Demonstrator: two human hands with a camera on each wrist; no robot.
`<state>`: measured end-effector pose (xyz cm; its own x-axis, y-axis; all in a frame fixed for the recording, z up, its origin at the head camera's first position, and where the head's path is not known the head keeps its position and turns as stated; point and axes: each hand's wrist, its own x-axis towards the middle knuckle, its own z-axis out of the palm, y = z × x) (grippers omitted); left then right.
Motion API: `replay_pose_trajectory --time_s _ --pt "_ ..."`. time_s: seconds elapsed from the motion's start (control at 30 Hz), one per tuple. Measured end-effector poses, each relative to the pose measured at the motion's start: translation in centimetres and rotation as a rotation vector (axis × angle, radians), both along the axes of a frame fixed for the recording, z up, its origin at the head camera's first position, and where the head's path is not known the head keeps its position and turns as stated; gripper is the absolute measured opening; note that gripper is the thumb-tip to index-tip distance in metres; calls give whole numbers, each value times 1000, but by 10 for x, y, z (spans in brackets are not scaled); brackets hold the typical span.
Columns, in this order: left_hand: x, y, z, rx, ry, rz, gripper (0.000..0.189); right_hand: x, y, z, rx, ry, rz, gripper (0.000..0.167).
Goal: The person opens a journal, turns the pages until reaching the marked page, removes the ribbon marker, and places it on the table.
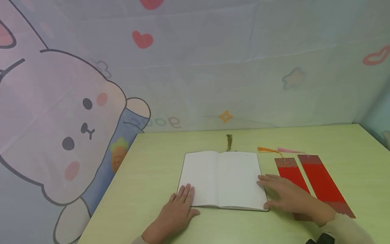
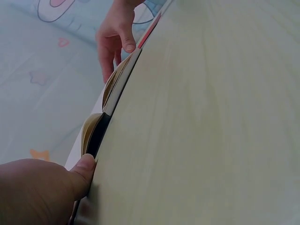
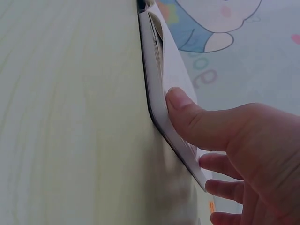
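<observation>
A notebook (image 1: 237, 179) lies open on the worktop (image 1: 137, 189), with both visible pages white, and it is between the two hands. The left hand (image 1: 176, 210) is opened out: its fingers lie straight on the lower left part of the left page, and its thumb is at the lower edge. It is not closed around anything. The right hand (image 1: 283, 193) is relaxed and partly open, the fingers a little bent. Its thumb touches the lower right corner of the notebook, and its fingertips are at the right edge. A green tassel (image 1: 229, 142) lies at the top edge of the notebook. To the right are two red bookmarks (image 1: 325, 183), side by side and apart, with an orange tassel (image 1: 268, 149) and a pink tassel (image 1: 289, 150); the right arm partly covers the nearer one.
</observation>
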<state>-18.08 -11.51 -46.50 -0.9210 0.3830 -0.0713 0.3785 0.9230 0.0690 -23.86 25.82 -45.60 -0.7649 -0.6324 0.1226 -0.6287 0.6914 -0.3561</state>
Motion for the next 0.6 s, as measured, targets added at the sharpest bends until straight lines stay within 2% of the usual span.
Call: replay_pose_trajectory --time_s 0.13,0.33,0.5,0.6 --pt "1 1 1 -2 2 0 71 -1 -1 2 26 -23 -20 75" --pt "0 1 2 -3 -1 5 71 -2 -4 6 12 -60 -43 67" --pt "0 1 2 17 13 3 72 -3 -5 1 -41 -8 -68 61" --pt "1 -1 3 32 19 6 73 -3 -6 -4 -73 38 -73 62"
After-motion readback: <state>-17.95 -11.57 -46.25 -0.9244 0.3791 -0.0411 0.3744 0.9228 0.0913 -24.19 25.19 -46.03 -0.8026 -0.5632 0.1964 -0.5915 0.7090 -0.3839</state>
